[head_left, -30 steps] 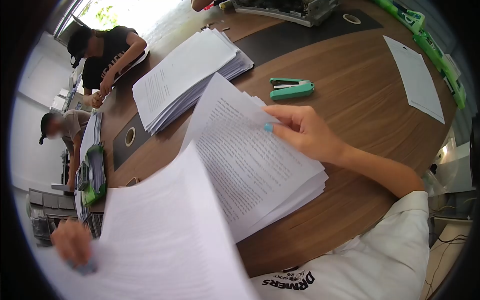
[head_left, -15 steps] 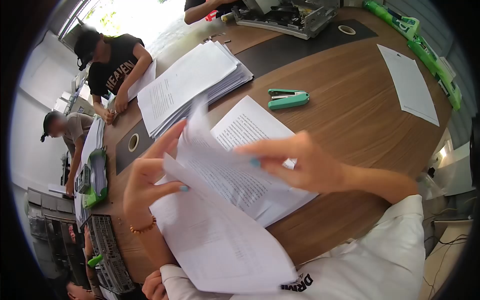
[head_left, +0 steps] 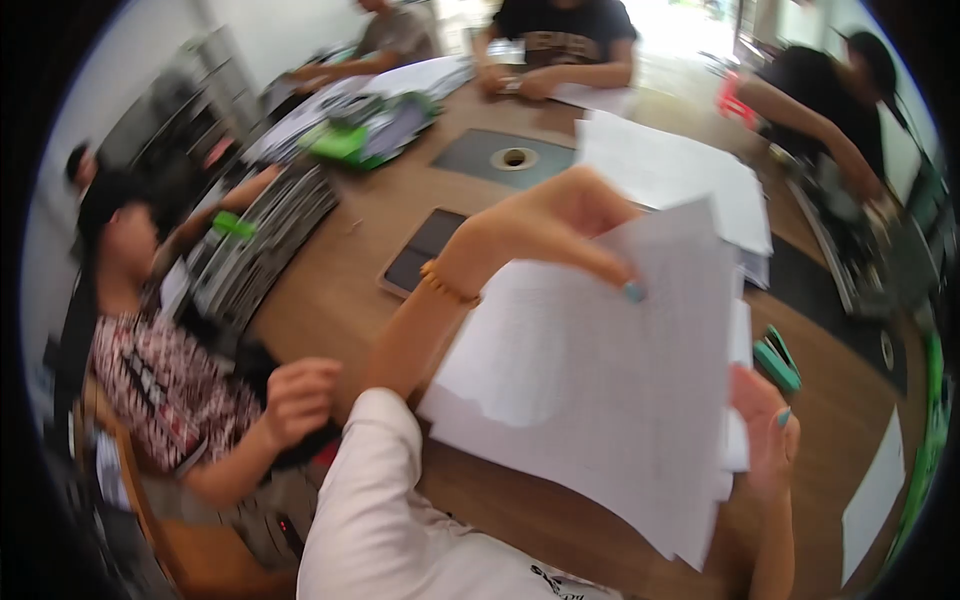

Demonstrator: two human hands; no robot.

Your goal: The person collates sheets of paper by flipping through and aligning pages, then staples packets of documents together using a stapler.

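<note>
My left hand [head_left: 560, 225], with a beaded bracelet at the wrist, pinches the upper part of several printed sheets of paper [head_left: 620, 390], its thumb lying over the front. The sheets are raised and tilted, with their lower corners hanging free. At their right edge is my right hand [head_left: 768, 430], gripping the papers with its fingers partly hidden behind them; the thumb shows. A green stapler [head_left: 777, 360] lies on the table just beyond the right hand. Behind the raised sheets stands a thick paper stack [head_left: 680, 175].
A phone-like dark device [head_left: 422, 252] lies left of my forearm. On the wooden table [head_left: 330, 270] are a metal computer part [head_left: 265, 245], a green-edged paper pile [head_left: 375, 130] and a loose sheet [head_left: 872, 500]. Several people work around it; one person's hand [head_left: 300, 400] is near my left sleeve.
My view has swung left, bringing the seated person at the left into sight. The sheets, spread apart before, are now held up closer together. My right hand has moved to their right edge.
</note>
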